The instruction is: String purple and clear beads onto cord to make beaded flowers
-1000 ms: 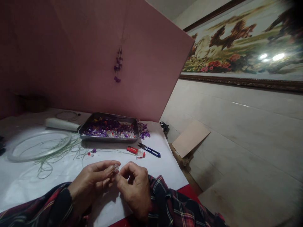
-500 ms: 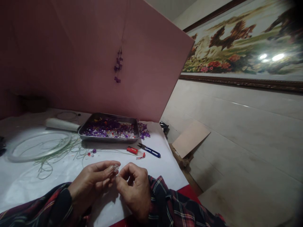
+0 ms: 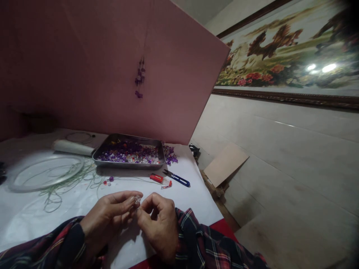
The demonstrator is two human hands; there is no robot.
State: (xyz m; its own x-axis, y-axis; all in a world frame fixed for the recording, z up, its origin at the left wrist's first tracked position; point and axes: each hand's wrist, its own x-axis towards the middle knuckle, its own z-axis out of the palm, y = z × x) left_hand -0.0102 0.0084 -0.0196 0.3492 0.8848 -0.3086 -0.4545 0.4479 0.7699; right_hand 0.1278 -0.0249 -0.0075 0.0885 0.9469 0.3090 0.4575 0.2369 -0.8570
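Holding a small clear bead piece (image 3: 137,200) in the left hand (image 3: 110,207), with the grip closed on it between thumb and fingertips, above the near part of the white-covered table (image 3: 193,203). Pinching closed with the right hand (image 3: 161,222) just beside it; cannot tell whether around something thin. Judging from this, in the middle of handling: already has the clear bead piece in the fingers, but shows no sign of completion. Can see many loose beads (image 3: 129,151) remaining in the metal tray (image 3: 129,165). Points out toward the right hand; perhaps lies lengthwise along that same line, though too small and covered for certainty.
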